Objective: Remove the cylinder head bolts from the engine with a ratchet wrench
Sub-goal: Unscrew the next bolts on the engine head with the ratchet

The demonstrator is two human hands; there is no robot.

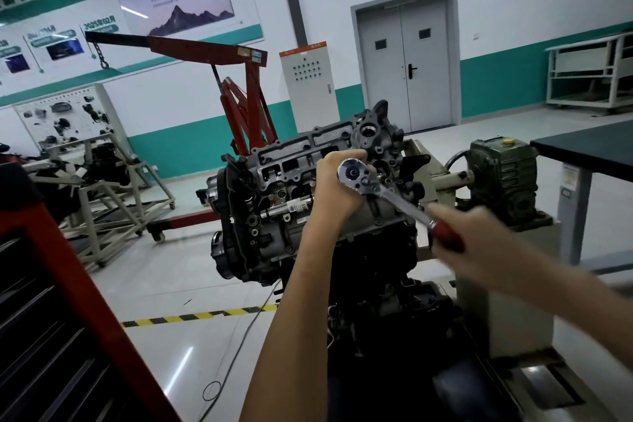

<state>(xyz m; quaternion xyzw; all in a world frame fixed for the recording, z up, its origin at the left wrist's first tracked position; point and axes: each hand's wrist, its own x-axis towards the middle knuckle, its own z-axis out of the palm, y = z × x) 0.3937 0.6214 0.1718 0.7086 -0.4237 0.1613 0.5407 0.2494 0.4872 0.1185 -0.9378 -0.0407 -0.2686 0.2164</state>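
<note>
One ratchet wrench atop one engine — left hand curled round its head, right hand, blurred, gripping its red handle.

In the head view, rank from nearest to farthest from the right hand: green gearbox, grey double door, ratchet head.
1. ratchet head, just up-left.
2. green gearbox, behind, to the right.
3. grey double door, on the far back wall.

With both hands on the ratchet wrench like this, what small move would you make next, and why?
Probably swing the red handle through one stroke with the right hand: the left hand grips under the ratchet wrench head, steadying it on the engine.
</note>
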